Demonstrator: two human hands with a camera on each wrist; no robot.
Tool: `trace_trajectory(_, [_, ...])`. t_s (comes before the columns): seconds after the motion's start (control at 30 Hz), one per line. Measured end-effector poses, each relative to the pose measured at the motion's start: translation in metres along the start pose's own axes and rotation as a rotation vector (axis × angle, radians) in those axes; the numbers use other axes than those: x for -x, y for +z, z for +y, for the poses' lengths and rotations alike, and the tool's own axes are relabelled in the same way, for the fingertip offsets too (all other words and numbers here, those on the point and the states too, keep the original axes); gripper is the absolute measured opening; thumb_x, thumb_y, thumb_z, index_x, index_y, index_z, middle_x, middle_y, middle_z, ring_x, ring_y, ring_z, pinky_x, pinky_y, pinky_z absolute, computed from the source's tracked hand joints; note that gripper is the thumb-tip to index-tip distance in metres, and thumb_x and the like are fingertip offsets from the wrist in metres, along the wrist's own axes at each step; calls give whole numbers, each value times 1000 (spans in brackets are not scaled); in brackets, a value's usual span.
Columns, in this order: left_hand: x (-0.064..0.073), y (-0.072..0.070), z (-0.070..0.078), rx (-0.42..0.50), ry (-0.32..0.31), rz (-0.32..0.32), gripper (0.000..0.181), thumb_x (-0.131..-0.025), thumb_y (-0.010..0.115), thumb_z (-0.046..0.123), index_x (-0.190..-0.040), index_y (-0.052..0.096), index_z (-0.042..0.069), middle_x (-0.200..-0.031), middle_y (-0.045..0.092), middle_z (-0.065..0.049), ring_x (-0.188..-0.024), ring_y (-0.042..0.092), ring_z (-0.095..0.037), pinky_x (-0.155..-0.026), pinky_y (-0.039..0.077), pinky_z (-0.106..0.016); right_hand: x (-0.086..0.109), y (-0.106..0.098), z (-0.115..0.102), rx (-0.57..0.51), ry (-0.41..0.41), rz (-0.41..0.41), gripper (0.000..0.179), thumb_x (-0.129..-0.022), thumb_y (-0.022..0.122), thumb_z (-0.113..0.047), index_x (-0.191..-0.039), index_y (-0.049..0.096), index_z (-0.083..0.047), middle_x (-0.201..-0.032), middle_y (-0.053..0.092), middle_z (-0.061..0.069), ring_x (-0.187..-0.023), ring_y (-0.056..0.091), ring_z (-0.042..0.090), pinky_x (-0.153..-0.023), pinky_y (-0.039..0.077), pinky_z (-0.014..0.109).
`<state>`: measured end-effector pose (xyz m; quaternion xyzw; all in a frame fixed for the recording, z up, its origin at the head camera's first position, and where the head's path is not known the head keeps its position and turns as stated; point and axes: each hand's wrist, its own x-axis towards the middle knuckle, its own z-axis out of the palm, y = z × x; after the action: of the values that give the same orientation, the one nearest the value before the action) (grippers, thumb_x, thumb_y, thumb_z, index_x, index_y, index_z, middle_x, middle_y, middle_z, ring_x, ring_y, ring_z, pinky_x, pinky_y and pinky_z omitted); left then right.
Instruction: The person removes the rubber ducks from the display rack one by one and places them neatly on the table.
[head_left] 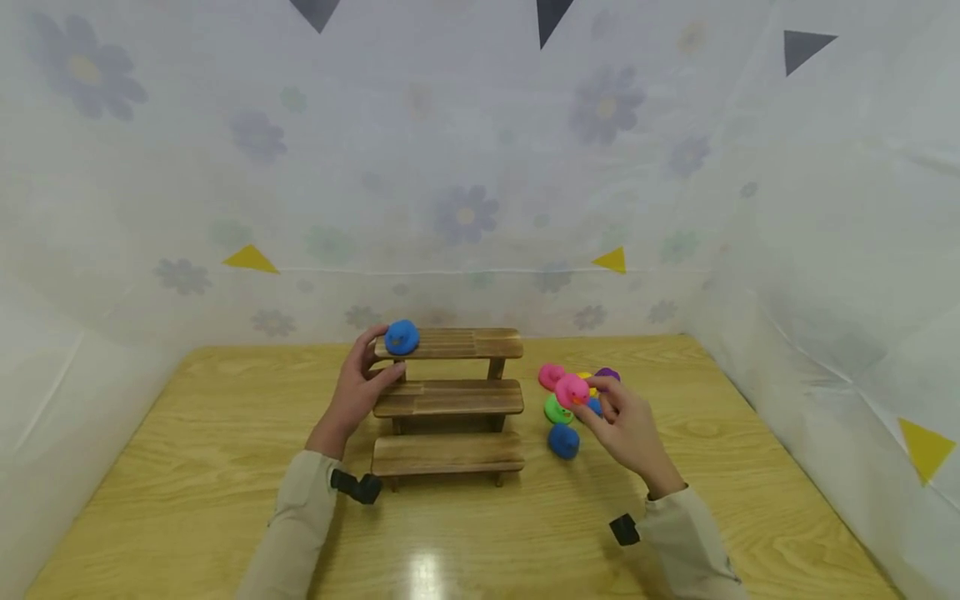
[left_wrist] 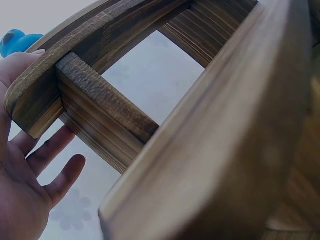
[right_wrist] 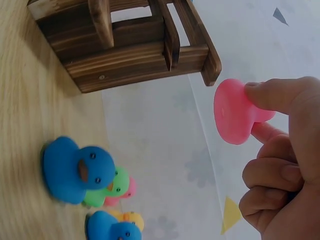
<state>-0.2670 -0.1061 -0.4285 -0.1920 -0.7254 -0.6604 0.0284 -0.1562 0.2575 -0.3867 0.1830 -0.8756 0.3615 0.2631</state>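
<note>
A three-step wooden display stand stands on the table. My left hand grips the left end of its top step, with thumb and fingers spread around the board's end. Beside those fingertips, a blue rubber duck sits on that top step; it also shows in the left wrist view. Right of the stand, my right hand pinches a pink rubber duck between thumb and index finger, above a group of ducks. The other fingers of that hand are curled in.
On the table below my right hand are a dark blue duck, a green duck, a second pink duck, a purple duck, a yellow duck and another blue duck. A pale flowered sheet hangs behind the wooden table.
</note>
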Motion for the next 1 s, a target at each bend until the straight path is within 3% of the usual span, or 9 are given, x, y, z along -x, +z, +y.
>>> trace_trajectory(0.13, [-1,0,0,-7,8,1,63,-95,61,9,-150,30,14,-139,47,-18,-107,51,-10,-87,46,-19,10,-5,21,1,35,-16,33,-77,77,3,-108,65,-4,-51,24,-6,-48,15,-8,-42,22,19])
trace_trajectory(0.3, [-1,-2,0,-17,3,4,63,-95,61,10,-150,31,16,-140,46,-17,-107,51,-8,-88,45,-18,19,-11,36,11,71,-50,29,-80,76,-2,-107,65,-5,-51,23,-11,-45,17,-5,-41,23,19])
trace_trajectory(0.47, [0,-1,-1,-12,6,-2,63,-95,61,10,-150,31,15,-141,46,-17,-107,51,-9,-88,45,-18,25,-17,40,44,91,-83,26,-80,77,-4,-104,66,-4,-52,23,-11,-45,18,-3,-41,23,19])
trace_trajectory(0.7, [0,0,-1,-8,15,-3,62,-95,60,9,-149,31,14,-138,48,-19,-106,53,-10,-88,46,-18,32,-25,45,52,199,-205,24,-85,74,-14,-106,66,-4,-52,24,-10,-43,19,-3,-41,25,20])
trace_trajectory(1.0, [0,0,0,-6,12,3,62,-95,60,8,-149,31,13,-138,48,-19,-106,53,-8,-87,46,-18,40,-27,57,65,249,-296,25,-86,74,-19,-105,66,-4,-53,25,-10,-43,20,-2,-43,25,19])
